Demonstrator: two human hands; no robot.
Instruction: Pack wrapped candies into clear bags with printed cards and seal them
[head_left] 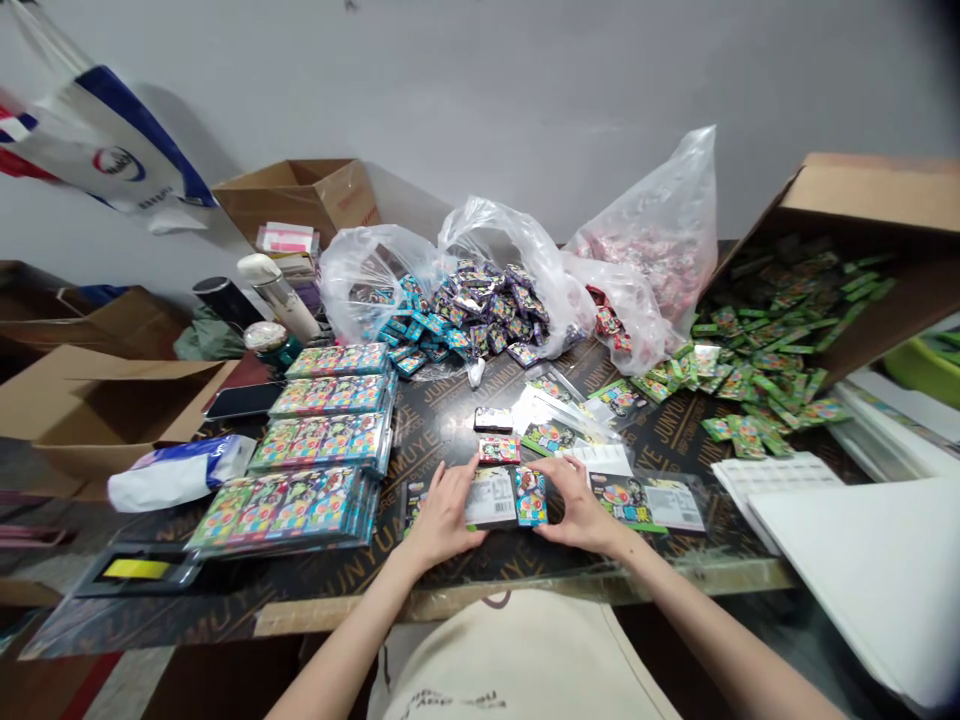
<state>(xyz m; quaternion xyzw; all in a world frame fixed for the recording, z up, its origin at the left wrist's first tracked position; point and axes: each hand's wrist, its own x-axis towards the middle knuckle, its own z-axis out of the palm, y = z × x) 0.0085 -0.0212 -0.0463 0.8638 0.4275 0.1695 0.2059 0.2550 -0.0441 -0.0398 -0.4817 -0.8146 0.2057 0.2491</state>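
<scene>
My left hand (447,515) grips a flat printed packaging sleeve (493,498) with a barcode, its fingers at the upper edge and its thumb at the lower edge. Part of the sleeve is hidden under that hand. My right hand (579,505) holds a small blue candy packet (532,497) between thumb and fingers, at the sleeve's right end. Just above lie a small red packet (499,450) and a dark packet (493,419). Another flat printed sleeve (649,503) lies to the right of my right hand.
Stacks of filled multi-packs (315,440) stand on the left. Behind are plastic bags with blue packets (420,325), purple packets (495,310) and red packets (611,325). Green packets (757,370) spill from a tipped carton (877,200). White sheets (862,570) lie at right.
</scene>
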